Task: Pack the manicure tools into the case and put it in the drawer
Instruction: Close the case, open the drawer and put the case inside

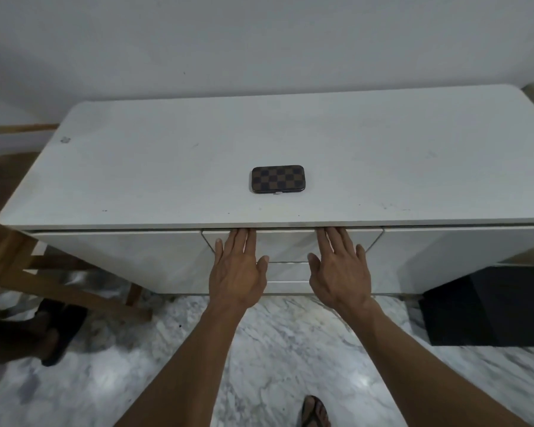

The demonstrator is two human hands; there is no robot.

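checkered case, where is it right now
In the head view the closed checkered case lies flat on the white cabinet top, near the middle toward the front edge, just above the top drawer that both hands are touching.

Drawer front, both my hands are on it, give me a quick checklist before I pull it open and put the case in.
1. Case shut: ok, lid closed, no tools showing.
2. Case clear of the cabinet top's front edge: ok, it lies back from it.
3. Left hand and right hand free: ok, both flat and open on the drawer front.
4. Fingers hooked on the drawer's top edge: cannot tell, tips hidden under the overhang.
5. Room inside the drawer: cannot tell, drawer closed.
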